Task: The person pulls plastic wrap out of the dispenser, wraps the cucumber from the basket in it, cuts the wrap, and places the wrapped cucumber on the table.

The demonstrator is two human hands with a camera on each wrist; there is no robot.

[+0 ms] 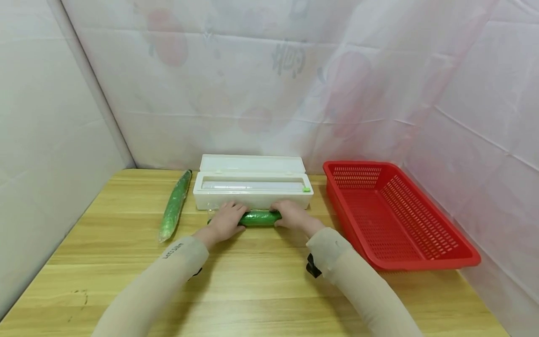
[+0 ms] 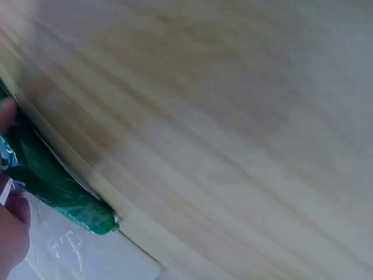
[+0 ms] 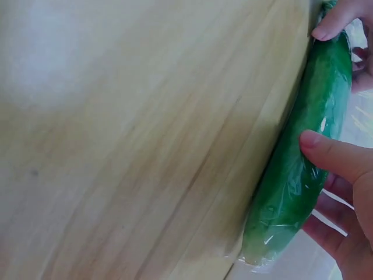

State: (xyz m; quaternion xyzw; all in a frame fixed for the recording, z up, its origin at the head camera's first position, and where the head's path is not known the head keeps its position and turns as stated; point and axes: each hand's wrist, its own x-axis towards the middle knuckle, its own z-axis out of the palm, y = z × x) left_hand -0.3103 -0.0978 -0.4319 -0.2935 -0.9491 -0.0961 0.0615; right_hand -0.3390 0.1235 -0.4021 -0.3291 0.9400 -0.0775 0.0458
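Observation:
A green cucumber (image 1: 260,217) in clear cling film lies crosswise on the table, directly in front of a white film dispenser box (image 1: 252,199). My left hand (image 1: 227,219) grips its left part, and my right hand (image 1: 292,216) grips the right part. In the right wrist view the thumb of my right hand (image 3: 349,175) presses on the near side of the wrapped cucumber (image 3: 285,186), with the fingers round the far side. Film pokes out past the cucumber's end (image 2: 96,219) in the left wrist view, where my left hand (image 2: 11,233) shows only partly.
Another film-wrapped cucumber (image 1: 174,206) lies at the left. The box's lid (image 1: 252,164) is raised, showing a roll (image 1: 248,185) inside and a green slider (image 1: 306,189) at its right. A red plastic basket (image 1: 353,229) stands at the right. White sheeting (image 1: 252,93) closes off the back.

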